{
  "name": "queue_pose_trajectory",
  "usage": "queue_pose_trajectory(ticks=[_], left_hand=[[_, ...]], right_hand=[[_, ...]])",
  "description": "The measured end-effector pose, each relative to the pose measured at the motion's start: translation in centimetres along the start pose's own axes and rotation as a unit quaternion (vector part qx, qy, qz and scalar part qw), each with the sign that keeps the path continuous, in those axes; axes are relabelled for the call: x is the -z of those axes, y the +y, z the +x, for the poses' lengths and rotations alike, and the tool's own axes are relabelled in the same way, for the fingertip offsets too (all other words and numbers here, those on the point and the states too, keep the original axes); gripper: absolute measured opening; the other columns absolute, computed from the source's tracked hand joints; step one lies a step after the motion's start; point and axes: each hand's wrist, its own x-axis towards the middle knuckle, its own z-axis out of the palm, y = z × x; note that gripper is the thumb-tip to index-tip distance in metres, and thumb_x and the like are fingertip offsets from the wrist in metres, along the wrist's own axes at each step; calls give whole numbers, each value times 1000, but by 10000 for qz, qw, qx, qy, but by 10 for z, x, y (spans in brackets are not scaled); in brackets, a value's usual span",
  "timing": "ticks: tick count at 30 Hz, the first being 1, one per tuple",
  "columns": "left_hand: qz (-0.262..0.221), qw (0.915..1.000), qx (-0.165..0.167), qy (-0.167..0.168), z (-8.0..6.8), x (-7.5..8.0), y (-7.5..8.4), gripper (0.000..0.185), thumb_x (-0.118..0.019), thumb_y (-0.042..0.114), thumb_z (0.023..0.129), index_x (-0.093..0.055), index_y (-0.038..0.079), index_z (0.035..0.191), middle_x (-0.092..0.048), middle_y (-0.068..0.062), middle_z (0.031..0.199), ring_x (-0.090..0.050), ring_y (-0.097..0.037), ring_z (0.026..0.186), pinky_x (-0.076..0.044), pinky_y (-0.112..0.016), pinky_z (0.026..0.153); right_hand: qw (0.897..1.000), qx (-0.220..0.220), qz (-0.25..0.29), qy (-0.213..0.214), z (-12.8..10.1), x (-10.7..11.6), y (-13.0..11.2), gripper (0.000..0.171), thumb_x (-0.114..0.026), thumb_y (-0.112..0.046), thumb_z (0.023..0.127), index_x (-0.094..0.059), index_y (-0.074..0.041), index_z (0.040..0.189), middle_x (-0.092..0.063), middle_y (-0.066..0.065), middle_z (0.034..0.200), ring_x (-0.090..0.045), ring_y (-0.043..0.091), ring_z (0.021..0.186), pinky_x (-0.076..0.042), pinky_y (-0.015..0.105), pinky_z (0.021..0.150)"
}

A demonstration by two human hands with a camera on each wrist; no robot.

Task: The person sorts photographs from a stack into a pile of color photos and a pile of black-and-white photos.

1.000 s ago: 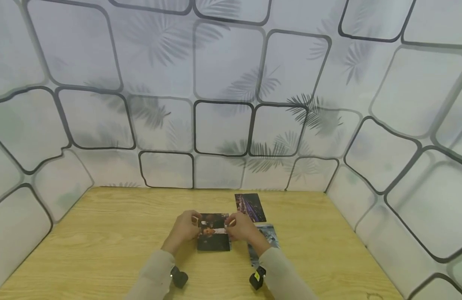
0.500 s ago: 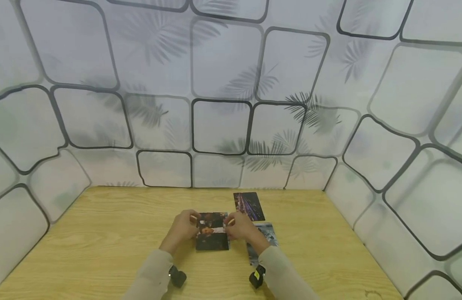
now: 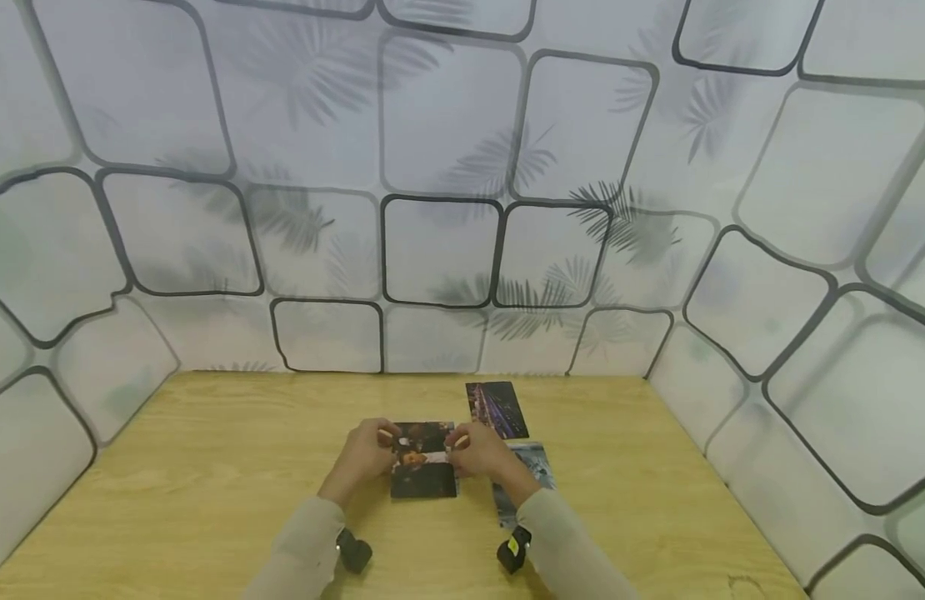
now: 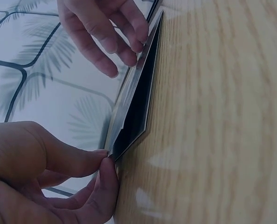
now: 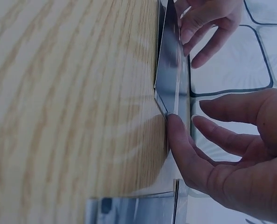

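A dark photo (image 3: pixel 423 471) lies in the middle of the wooden table (image 3: pixel 207 467), on top of another of the same size. My left hand (image 3: pixel 390 438) pinches its upper left corner and my right hand (image 3: pixel 457 442) holds its upper right corner. In the left wrist view the top photo (image 4: pixel 137 100) stands tilted up off the one beneath, with the left hand (image 4: pixel 109 158) pinching the near corner. In the right wrist view the right hand (image 5: pixel 175 122) touches the corner of the photo (image 5: pixel 171 70) with its other fingers spread.
A purple-toned photo (image 3: pixel 497 409) lies flat behind the right hand. A bluish photo (image 3: pixel 528 467) lies partly under the right forearm. Patterned wall panels (image 3: pixel 447 250) close in the table at the back and both sides.
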Motion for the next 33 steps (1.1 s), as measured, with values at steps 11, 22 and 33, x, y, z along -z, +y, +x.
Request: queue_pose_trajectory(ticks=[11,22,33], left_hand=[[-149,9999,-69,-19,0,-1,1,47,-61,-18,71,-68,-4,116,-68,-30,115,-71,-35,97,-60,-31,63],[-383,9993,-44,-10,-3,0,5,51,-58,-18,75,-64,-5,124,-68,-32,115,-71,-27,83,-59,-29,60],[-477,9988,22,57,-2,2,2,48,-57,-14,81,-62,-8,129,-71,-28,111,-72,-29,90,-59,-30,63]], right_hand=[[9998,75,178,-79,-4,1,-1,22,-68,-1,93,-67,4,115,-69,19,106,-73,23,79,-66,38,72],[9990,110,270,-333,-4,4,-2,26,-67,-3,94,-66,5,119,-68,22,113,-74,25,84,-66,39,76],[9982,114,440,-401,-4,3,-4,28,-64,0,96,-62,8,123,-68,23,109,-73,24,84,-66,39,76]])
